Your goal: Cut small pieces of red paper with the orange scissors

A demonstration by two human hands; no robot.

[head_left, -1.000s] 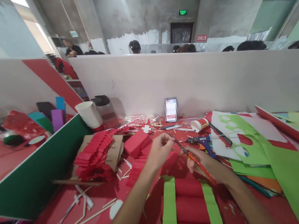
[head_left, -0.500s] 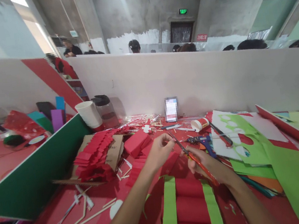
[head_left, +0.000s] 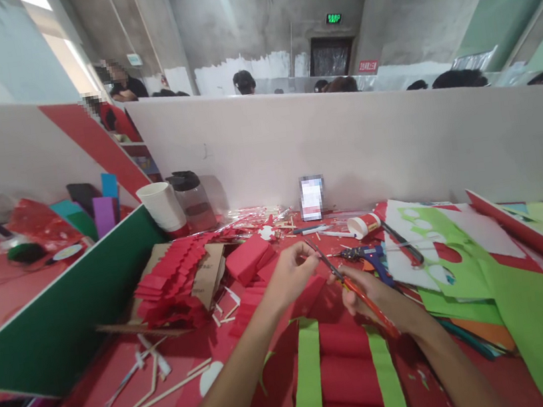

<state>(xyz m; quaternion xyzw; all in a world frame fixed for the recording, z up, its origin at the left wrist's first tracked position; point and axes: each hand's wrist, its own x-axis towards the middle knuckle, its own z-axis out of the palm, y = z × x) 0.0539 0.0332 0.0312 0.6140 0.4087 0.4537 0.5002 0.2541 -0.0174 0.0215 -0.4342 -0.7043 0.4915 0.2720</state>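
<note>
Scissors [head_left: 329, 265] with dark blades and red-orange handles lie slantwise in my right hand [head_left: 364, 285], whose fingers are wrapped round them. The blades point up and left. My left hand [head_left: 293, 269] is closed in a pinch close to the blade tips; whatever sits between its fingers is too small or hidden to make out. Below both hands lies a red ridged paper piece [head_left: 350, 381] with a light green strip [head_left: 310, 376] along its left side and another green strip [head_left: 389, 375] along its right. The hands do not touch it.
A blue glue gun [head_left: 375, 262] lies right of my hands, beside green paper sheets [head_left: 529, 309]. A paper cup [head_left: 364, 225] lies on its side. Further left are pleated red paper [head_left: 174, 271], wooden sticks [head_left: 171, 387], stacked cups [head_left: 164, 208] and a green divider [head_left: 79, 311]. A phone [head_left: 312, 198] leans against the wall.
My hands and the scissors hold nearly the same pose. The whole view has shifted very slightly. In the background, a person in dark clothes has moved a little.
</note>
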